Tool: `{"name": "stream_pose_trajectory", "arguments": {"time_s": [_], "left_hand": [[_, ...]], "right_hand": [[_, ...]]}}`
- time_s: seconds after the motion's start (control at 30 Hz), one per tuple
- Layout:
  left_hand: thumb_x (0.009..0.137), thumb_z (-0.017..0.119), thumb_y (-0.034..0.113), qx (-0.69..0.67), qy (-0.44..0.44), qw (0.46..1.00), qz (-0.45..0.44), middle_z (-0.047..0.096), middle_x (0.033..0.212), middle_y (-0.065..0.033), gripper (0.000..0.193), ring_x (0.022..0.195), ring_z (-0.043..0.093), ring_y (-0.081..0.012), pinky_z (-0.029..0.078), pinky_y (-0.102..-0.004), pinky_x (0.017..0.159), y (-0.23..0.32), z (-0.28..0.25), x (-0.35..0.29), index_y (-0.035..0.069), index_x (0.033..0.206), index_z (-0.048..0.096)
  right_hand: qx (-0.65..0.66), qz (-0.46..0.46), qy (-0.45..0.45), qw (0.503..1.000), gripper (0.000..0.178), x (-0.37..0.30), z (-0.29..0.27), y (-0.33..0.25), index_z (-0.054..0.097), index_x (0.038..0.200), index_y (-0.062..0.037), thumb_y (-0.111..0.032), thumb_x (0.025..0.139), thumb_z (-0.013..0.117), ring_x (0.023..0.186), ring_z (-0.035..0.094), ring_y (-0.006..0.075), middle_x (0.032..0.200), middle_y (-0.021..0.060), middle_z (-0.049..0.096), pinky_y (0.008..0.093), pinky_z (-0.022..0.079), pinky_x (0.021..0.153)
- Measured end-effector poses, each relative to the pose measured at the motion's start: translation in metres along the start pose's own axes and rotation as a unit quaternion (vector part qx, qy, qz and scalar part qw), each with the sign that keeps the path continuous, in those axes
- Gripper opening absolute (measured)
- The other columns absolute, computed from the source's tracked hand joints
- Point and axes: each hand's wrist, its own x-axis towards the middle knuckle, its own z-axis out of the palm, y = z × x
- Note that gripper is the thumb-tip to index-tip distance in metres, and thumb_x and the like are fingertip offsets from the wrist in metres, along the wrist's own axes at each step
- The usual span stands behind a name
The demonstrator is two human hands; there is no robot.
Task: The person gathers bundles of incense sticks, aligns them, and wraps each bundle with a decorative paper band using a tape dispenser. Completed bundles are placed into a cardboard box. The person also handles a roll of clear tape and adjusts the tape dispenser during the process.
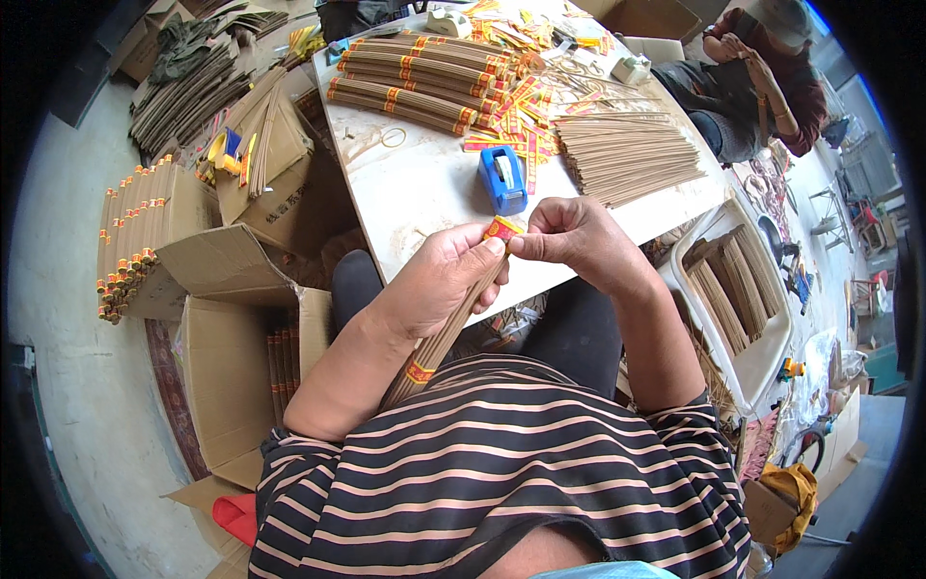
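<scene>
- Gripping a bundle of brown incense sticks (453,323) in the left hand (434,275), with fingers curled closed around it, over the near edge of the desk (371,188).
- Pinching at the red-and-yellow upper label band (502,229) with the right hand (588,241), thumb and forefinger drawn together; any tape between them too small to make out.
- Seemingly near completion on this bundle: wrapped lower down with a second label band (418,372), with the upper one apparently being secured.
- Piled at the far side, and by appearances done: banded bundles (415,82), with more in a banded stack (135,222) at far left.
- Left to work through, judging by the supply: loose sticks (632,154) and scattered label strips (526,121), near a blue tape dispenser (503,180).
- Printed on the second band: small characters, too blurred to read reliably; on a cardboard box (323,193), dark lettering, likewise unclear.
</scene>
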Motion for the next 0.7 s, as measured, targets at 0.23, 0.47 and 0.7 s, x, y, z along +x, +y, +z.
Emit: {"name": "stream_pose_trajectory", "arguments": {"time_s": [0.23,0.47,0.7], "left_hand": [[0.092,0.046,0.024,-0.096,-0.052,0.994,-0.023,0.053,0.077,-0.0078,0.026,0.056,0.049,-0.0096,0.040,-0.0196,0.047,0.0008,-0.0008,-0.0012,0.001,0.102,0.047],[0.091,0.046,0.025,-0.129,-0.066,0.989,-0.031,0.054,0.078,-0.0097,0.026,0.056,0.049,-0.0105,0.040,-0.0198,0.047,-0.0033,-0.0012,-0.0004,0.001,0.102,0.046],[0.091,0.047,0.029,-0.089,-0.037,0.995,-0.016,0.054,0.076,-0.0086,0.029,0.054,0.049,-0.0097,0.039,-0.0193,0.045,0.0014,0.0060,-0.0035,0.001,0.098,0.049]], "right_hand": [[0.027,-0.067,-0.014,0.997,0.029,-0.0008,-0.0005,0.0055,0.056,0.063,-0.0048,-0.026,0.073,0.074,0.054,0.040,0.0044,0.058,-0.0045,0.048,0.0190,0.031,0.047],[0.009,-0.113,-0.028,0.993,0.029,-0.0023,-0.0027,0.0069,0.055,0.064,-0.0041,-0.024,0.074,0.073,0.054,0.039,0.0036,0.058,-0.0057,0.045,0.0194,0.030,0.046],[-0.044,-0.113,-0.006,0.993,0.029,-0.0057,-0.0005,0.0014,0.056,0.064,-0.0030,-0.024,0.076,0.072,0.054,0.040,0.0039,0.058,-0.0050,0.046,0.0199,0.031,0.046]]}}
